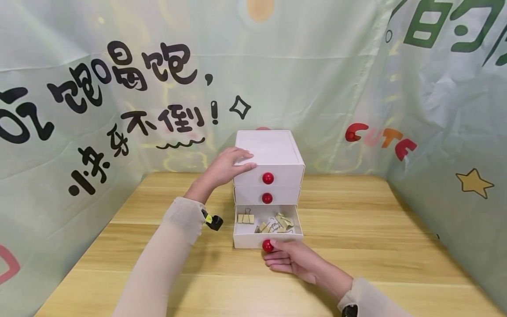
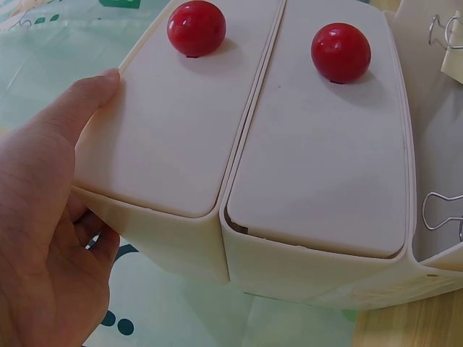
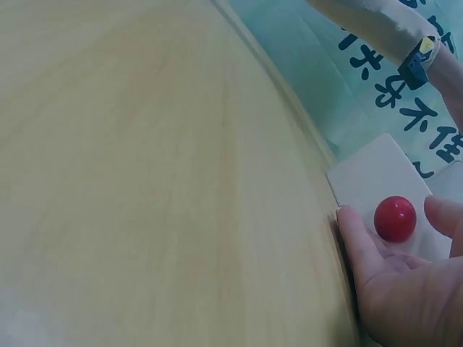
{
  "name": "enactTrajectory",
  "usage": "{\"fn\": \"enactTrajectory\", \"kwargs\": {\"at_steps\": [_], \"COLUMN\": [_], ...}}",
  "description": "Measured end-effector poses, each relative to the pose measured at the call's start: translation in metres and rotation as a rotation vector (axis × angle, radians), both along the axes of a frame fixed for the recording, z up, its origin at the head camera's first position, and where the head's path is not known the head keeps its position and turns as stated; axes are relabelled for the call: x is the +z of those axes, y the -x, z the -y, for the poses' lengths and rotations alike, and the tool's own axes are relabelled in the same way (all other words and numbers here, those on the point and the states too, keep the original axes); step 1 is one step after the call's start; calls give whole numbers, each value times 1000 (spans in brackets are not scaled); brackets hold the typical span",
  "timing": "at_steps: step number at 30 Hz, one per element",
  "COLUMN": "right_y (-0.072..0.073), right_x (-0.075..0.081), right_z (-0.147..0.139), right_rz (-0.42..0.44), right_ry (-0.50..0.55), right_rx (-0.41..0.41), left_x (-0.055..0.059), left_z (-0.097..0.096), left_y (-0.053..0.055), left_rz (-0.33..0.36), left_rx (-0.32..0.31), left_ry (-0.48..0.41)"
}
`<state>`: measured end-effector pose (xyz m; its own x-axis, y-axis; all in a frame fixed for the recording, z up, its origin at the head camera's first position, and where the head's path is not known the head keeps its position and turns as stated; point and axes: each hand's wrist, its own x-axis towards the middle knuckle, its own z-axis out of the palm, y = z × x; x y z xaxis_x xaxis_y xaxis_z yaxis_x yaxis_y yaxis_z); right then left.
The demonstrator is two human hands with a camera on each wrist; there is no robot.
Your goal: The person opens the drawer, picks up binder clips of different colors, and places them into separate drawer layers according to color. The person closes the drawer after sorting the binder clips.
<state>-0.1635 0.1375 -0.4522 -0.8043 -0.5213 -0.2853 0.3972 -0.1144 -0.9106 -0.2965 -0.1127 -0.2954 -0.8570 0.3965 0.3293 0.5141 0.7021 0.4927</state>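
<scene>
A small white drawer cabinet (image 1: pixel 263 147) stands on the table, its three drawers each fitted with a round red knob. The bottom drawer (image 1: pixel 245 241) is pulled out and holds several cream binder clips (image 1: pixel 284 220). At the cabinet's upper left corner rests my left hand (image 1: pixel 223 168), its thumb along the top front edge. My right hand (image 1: pixel 297 259) is at the bottom red knob (image 3: pixel 395 219), with the thumb beside it and the other fingers lower down. In the right wrist view a small gap shows between thumb and knob.
The wooden table (image 1: pixel 356 229) extends around the cabinet. Behind and at both sides hangs a pale green cloth (image 1: pixel 313 88) with printed characters. The upper knob (image 1: pixel 268 178) and middle knob (image 1: pixel 267 198) sit on closed drawers.
</scene>
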Motion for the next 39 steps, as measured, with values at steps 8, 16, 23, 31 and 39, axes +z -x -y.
{"fn": "enactTrajectory", "kwargs": {"at_steps": [8, 16, 23, 31, 39], "right_y": [3, 2, 5, 14, 25], "right_x": [-3, 0, 1, 0, -1], "right_z": [7, 12, 14, 17, 18], "right_rz": [66, 73, 66, 65, 58], "right_ry": [48, 68, 79, 85, 87], "right_rx": [-47, -86, -115, -132, -137], "left_x": [0, 2, 2, 0, 0], "left_z": [0, 0, 0, 0, 0], "left_y": [0, 0, -1, 0, 1], "left_rz": [-3, 3, -4, -17, -24], "left_rx": [3, 0, 3, -4, -8], "left_ry": [6, -2, 6, 2, 5]}}
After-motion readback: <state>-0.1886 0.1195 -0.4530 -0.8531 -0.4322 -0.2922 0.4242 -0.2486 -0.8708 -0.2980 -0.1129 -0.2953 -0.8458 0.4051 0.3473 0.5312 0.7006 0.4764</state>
